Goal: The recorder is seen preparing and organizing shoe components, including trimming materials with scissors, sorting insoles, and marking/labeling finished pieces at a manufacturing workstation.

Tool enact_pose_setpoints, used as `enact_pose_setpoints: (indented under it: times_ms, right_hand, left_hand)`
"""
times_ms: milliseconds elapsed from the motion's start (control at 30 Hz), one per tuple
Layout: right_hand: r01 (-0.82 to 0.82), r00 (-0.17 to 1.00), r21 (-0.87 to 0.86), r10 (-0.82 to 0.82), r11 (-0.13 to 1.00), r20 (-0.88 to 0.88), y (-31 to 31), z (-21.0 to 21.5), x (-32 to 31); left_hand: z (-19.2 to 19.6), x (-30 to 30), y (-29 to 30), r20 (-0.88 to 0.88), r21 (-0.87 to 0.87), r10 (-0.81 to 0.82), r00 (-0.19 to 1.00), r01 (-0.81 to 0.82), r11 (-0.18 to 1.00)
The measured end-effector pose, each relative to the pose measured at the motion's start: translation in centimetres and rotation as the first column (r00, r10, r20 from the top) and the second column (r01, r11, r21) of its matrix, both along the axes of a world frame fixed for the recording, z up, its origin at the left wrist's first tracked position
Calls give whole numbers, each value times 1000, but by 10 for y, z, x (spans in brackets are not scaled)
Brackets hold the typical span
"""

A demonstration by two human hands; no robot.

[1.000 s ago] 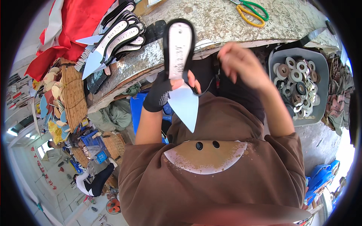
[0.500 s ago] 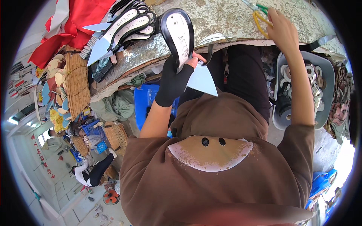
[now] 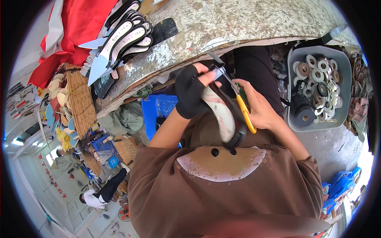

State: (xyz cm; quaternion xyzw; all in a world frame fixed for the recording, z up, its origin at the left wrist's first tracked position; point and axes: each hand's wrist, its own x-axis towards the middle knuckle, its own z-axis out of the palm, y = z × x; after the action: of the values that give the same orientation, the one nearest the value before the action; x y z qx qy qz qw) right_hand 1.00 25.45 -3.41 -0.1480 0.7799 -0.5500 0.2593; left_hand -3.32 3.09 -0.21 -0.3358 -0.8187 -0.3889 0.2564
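Note:
My left hand (image 3: 189,92), in a black fingerless glove, grips a shoe insole (image 3: 217,109) by its pale blue pointed end. The white heel part with black edging hangs down toward my shirt and is blurred. My right hand (image 3: 260,108), bare, is closed round scissors (image 3: 241,107) with a yellow handle and a green one partly hidden by the fingers. Their metal blades reach up to the end of the insole beside my left fingertips. A black strip (image 3: 216,59) shows at the blade tips; whether it is cut cannot be told.
A worn workbench (image 3: 238,23) spans the front. At its left lie stacked insoles (image 3: 129,37) and red cloth (image 3: 81,29). A grey bin (image 3: 291,119) of tape rolls stands right; a blue stool or crate (image 3: 149,115) stands left. Another person (image 3: 95,198) is far left.
My right hand has come from the bench to my left hand, bringing the scissors. The insole has been turned so its heel part points down toward me.

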Motion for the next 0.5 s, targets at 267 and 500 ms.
enact_pose_setpoints:
  times_ms: [267, 500]
  right_hand:
    - [24, 996, -41, -27, 999, -84, 7, -9, -1]
    - [28, 914, -378, 129, 925, 384, 42, 15, -34]
  left_hand:
    - [-1, 6, 4, -72, -242, -109, 991, 88, 966]
    - [-1, 10, -19, 134, 153, 59, 989, -79, 985]
